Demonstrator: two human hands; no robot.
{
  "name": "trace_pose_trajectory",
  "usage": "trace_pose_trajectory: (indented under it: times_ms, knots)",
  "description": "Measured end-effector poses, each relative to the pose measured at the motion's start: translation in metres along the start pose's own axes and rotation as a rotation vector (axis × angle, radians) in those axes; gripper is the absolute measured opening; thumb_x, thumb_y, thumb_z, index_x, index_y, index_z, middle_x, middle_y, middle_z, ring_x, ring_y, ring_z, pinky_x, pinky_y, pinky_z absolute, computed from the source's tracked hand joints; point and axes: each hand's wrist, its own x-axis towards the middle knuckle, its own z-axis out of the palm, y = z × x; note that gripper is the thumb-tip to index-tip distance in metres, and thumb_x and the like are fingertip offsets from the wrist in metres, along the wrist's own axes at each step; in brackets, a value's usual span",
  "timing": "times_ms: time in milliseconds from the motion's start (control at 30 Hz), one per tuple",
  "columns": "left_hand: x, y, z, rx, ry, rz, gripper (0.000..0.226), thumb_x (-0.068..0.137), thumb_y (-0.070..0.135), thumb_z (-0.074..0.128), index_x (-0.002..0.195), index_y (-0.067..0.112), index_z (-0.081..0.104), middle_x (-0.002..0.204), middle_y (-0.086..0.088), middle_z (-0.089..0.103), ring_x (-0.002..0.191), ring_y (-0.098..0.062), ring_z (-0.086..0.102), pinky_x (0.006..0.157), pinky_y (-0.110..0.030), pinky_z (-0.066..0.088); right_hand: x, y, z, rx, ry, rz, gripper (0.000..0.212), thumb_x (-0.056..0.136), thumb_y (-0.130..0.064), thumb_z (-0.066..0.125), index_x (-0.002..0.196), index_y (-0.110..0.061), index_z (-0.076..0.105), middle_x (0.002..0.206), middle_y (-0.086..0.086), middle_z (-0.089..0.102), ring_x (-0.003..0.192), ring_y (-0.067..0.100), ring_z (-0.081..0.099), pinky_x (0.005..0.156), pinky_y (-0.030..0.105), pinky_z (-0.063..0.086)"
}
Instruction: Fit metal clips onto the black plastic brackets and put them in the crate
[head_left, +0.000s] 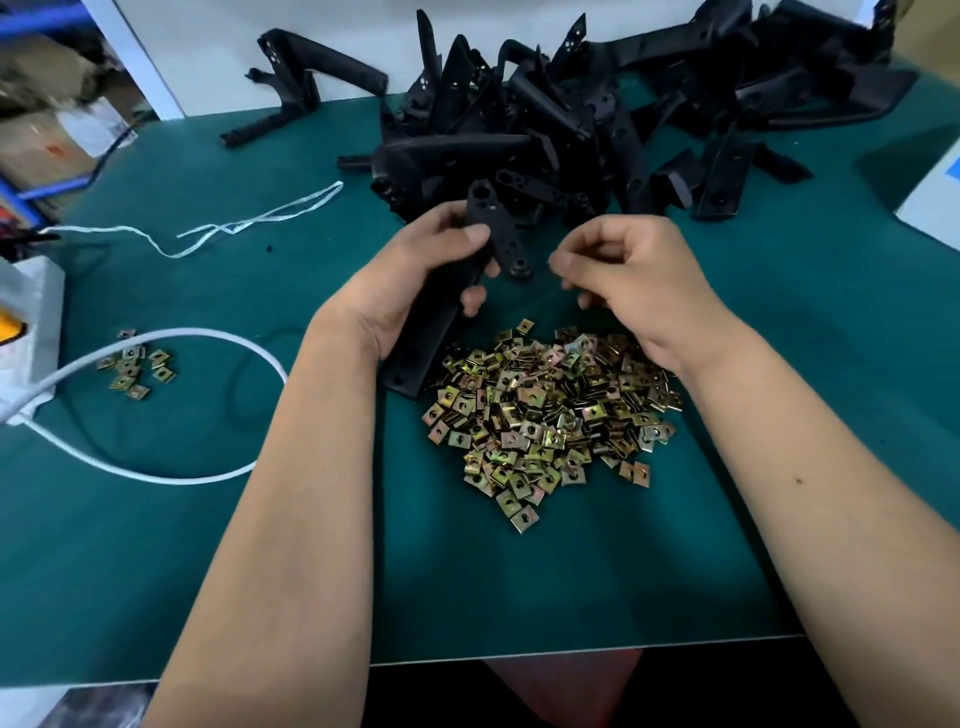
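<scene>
My left hand grips a long black plastic bracket above the green table, its lower end resting near the clip pile. My right hand hovers just right of the bracket's round boss, fingers curled together; whether a clip sits between the fingertips is hidden. A large pile of brass-coloured metal clips lies on the mat below both hands. A heap of black brackets fills the far side of the table. No crate is in view.
A small group of clips lies at the left beside a white cable loop. White string trails across the mat. One lone bracket stands far left. A white box sits at the right edge.
</scene>
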Motion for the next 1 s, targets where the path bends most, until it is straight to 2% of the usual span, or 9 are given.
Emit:
trace_pose_trajectory:
  times_ms: [67, 167, 433, 800, 1000]
  knots:
    - [0.001, -0.002, -0.001, 0.091, 0.013, 0.025, 0.042, 0.090, 0.018, 0.068, 0.130, 0.012, 0.054, 0.095, -0.015, 0.059, 0.061, -0.020, 0.049, 0.060, -0.031, 0.044, -0.001, -0.001, 0.002, 0.224, 0.018, 0.041, 0.007, 0.089, -0.005, 0.077, 0.094, -0.010, 0.076, 0.082, 0.005, 0.075, 0.071, 0.012, 0.065, 0.064, 0.023, 0.053]
    - [0.002, -0.004, 0.001, 0.203, 0.030, 0.054, 0.047, 0.087, 0.020, 0.074, 0.129, 0.012, 0.056, 0.081, -0.005, 0.066, 0.058, -0.018, 0.052, 0.058, -0.028, 0.049, -0.002, -0.003, 0.008, 0.337, 0.006, 0.046, 0.013, 0.089, -0.002, 0.075, 0.098, -0.011, 0.079, 0.084, 0.005, 0.076, 0.073, 0.012, 0.067, 0.066, 0.021, 0.054]
    - [-0.001, -0.001, 0.003, 0.230, 0.009, 0.065, 0.055, 0.082, 0.024, 0.076, 0.132, 0.010, 0.056, 0.079, -0.001, 0.067, 0.059, -0.019, 0.052, 0.058, -0.028, 0.050, -0.004, -0.005, 0.012, 0.377, 0.006, 0.038, 0.014, 0.091, 0.002, 0.072, 0.099, -0.007, 0.079, 0.083, 0.006, 0.075, 0.074, 0.014, 0.067, 0.066, 0.021, 0.055]
    - [-0.001, -0.002, 0.003, 0.249, 0.008, 0.069, 0.051, 0.082, 0.025, 0.077, 0.128, 0.013, 0.057, 0.079, 0.003, 0.069, 0.060, -0.017, 0.053, 0.058, -0.028, 0.051, -0.003, -0.005, 0.013, 0.374, -0.013, 0.048, 0.012, 0.091, 0.002, 0.072, 0.095, -0.007, 0.080, 0.083, 0.008, 0.075, 0.075, 0.015, 0.068, 0.068, 0.021, 0.055]
    - [0.001, -0.003, 0.003, 0.276, 0.022, 0.079, 0.052, 0.081, 0.027, 0.078, 0.127, 0.015, 0.058, 0.081, 0.004, 0.070, 0.060, -0.016, 0.054, 0.058, -0.027, 0.052, -0.005, -0.006, 0.013, 0.290, -0.018, 0.018, 0.014, 0.089, 0.002, 0.074, 0.093, -0.010, 0.079, 0.081, 0.006, 0.075, 0.073, 0.013, 0.067, 0.064, 0.021, 0.053]
